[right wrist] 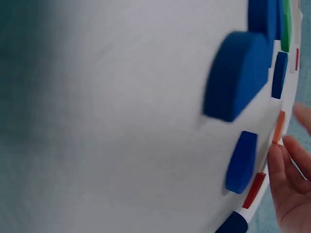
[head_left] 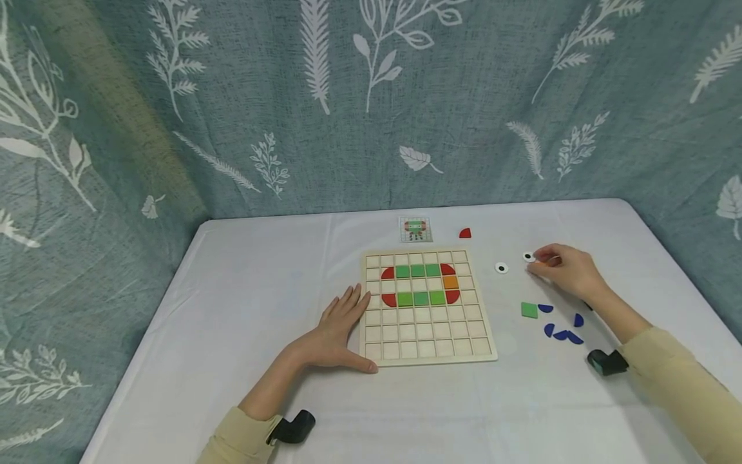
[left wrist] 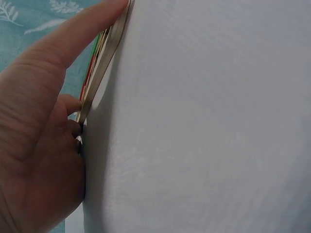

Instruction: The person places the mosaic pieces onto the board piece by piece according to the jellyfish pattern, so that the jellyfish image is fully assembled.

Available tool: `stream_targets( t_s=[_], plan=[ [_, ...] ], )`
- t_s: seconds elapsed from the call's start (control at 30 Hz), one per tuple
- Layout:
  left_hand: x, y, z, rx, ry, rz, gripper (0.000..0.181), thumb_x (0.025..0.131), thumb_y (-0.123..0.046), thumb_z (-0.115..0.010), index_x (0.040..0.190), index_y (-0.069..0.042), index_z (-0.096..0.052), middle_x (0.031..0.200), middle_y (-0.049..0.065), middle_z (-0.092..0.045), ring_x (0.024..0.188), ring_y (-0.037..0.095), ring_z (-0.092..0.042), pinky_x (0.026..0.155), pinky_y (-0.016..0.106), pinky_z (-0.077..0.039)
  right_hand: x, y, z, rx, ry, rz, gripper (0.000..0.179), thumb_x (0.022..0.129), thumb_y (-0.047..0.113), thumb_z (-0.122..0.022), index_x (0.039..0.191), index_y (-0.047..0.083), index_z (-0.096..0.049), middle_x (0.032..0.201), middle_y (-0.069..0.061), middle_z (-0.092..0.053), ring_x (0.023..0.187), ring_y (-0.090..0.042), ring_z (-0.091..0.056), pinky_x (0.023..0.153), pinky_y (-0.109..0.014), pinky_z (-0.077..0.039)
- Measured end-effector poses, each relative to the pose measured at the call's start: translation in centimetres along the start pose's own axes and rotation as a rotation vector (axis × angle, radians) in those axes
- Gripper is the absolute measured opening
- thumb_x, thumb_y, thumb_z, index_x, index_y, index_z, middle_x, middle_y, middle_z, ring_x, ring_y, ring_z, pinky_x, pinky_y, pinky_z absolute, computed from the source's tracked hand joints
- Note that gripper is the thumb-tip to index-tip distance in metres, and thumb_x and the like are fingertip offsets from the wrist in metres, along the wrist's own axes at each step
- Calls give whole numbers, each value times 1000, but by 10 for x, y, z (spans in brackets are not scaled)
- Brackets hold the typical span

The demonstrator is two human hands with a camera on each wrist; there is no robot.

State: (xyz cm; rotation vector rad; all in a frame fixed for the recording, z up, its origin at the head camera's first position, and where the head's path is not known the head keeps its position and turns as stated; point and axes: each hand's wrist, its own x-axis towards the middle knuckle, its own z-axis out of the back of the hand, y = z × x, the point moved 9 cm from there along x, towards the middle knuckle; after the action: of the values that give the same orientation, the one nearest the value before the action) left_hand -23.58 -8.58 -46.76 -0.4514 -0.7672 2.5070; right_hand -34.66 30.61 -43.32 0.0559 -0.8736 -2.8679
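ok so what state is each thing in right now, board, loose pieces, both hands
wooden grid board: flat on the table, upper rows partly filled with green, red and orange tiles
left hand: open, fingers straight against the board's left edge
right hand: fingers curled round a small orange piece
two white eye discs: loose on the table
green square tile: loose
blue curved pieces: loose, scattered

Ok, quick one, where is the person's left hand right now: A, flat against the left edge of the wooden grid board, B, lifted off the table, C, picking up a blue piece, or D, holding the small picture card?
A: the left hand lies with straight fingers on the table, pressed against the left edge of the wooden grid board; the blue pieces lie to the board's right.
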Motion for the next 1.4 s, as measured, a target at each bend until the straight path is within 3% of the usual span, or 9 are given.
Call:
stream_targets(
  t_s=[0.2, 0.4, 0.63, 0.77, 0.87, 1.07, 1.2, 1.4],
  plan=[
    [1, 1, -1, -2, 7, -1, 127, 68, -55, -82, 157, -6, -6, 163, 11, 8, 148, 25, 14, 117, 50, 4, -4, 7, -4, -3, 82, 51, 42, 91, 17, -68, 124, -7, -58, 110, -25, -63, 103, -40, -59, 82, -50, -51],
    [0, 0, 0, 4, 5, -2, 127, 68, -55, -82, 157, -5, -6, 163, 12, 8, 148, 26, 14, 117, 50, 4, -7, 14, -6, 4, 61, 69, 37, 90, 18, -71, 118, -4, -62, 102, -18, -66, 93, -32, -61, 71, -35, -52],
    [-1, -1, 1, 3, 1, 0, 126, 68, -54, -82, 157, -5, -7, 163, 12, 7, 148, 26, 13, 117, 50, 3, -4, 58, -34, 144, 93, 79, 34, 90, 30, -72, 112, 4, -67, 100, -8, -69, 95, -25, -62, 73, -31, -50],
    [-1, 0, 1, 2, 2, 2, 126, 68, -54, -82, 157, -5, -7, 163, 12, 7, 148, 26, 13, 117, 50, 3, 1, 101, -61, 248, 141, 156, 28, 87, 31, -75, 106, 10, -69, 98, -2, -69, 93, -20, -64, 75, -32, -52],
    [-1, 0, 0, 2, 6, 2, 126, 68, -55, -82, 157, -6, -7, 163, 12, 8, 148, 26, 13, 117, 50, 3, 4, 136, -80, 291, 181, 258, 19, 86, 25, -77, 99, 13, -70, 93, 1, -69, 89, -16, -66, 75, -33, -53],
    [0, -1, 0, -5, 12, -2, 125, 69, -55, -82, 157, -6, -7, 162, 12, 8, 148, 25, 14, 117, 50, 4, 10, 193, -114, 247, 235, 482, 10, 85, 18, -78, 90, 14, -70, 84, 6, -67, 78, -9, -64, 71, -28, -52],
    [0, -1, 0, 3, 18, -5, 125, 70, -55, -82, 157, -5, -6, 162, 13, 8, 147, 26, 14, 117, 50, 4, 11, 218, -128, 194, 246, 602, 7, 85, 14, -77, 87, 11, -72, 84, 4, -67, 77, -10, -63, 70, -25, -53],
    [-1, 0, 0, 12, 18, -6, 125, 70, -55, -81, 157, -5, -6, 162, 13, 8, 148, 26, 14, 117, 50, 4, 14, 236, -138, 111, 231, 659, 4, 86, 12, -76, 88, 9, -74, 89, 1, -69, 83, -13, -64, 75, -25, -53]
  ],
)
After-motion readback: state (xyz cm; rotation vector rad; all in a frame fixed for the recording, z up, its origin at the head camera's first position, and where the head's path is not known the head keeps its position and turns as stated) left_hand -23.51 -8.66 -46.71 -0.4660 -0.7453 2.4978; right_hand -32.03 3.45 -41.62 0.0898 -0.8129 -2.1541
